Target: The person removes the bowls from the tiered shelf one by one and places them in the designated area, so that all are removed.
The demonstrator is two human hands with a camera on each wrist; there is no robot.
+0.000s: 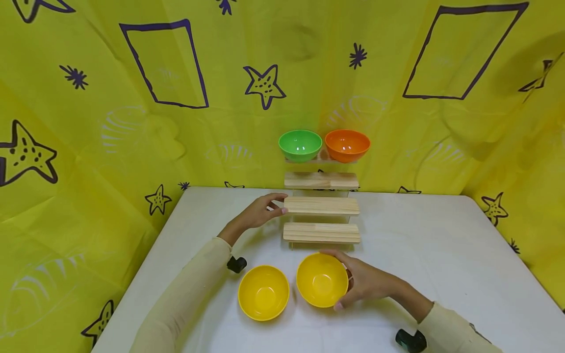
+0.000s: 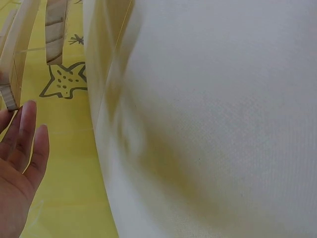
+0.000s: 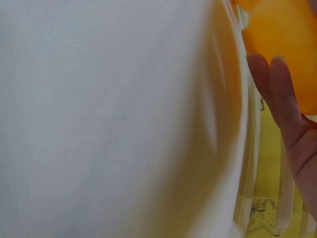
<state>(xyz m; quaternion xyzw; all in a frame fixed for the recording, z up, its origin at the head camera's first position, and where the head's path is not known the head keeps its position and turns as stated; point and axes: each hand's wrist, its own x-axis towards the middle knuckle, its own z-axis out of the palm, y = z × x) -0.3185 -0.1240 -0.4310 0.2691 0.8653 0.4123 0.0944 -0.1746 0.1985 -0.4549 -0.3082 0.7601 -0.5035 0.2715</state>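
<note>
Stand of pale wooden steps point(image 1: 321, 206), pinched by my left hand point(image 1: 261, 212), lies beyond the round yellow bowl point(image 1: 321, 282) my right hand point(image 1: 370, 280) grips.

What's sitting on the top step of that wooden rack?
A green bowl and an orange bowl sit side by side on the top step. Part of it shows between them; the surface directly beneath the bowls is covered.

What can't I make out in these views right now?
Head: most of the top shelf, hidden by the green bowl and orange bowl.
Right wrist: part of the gripped yellow bowl, cut off by the right edge.
Left wrist: part of the left hand, cut off by the left edge.
</note>
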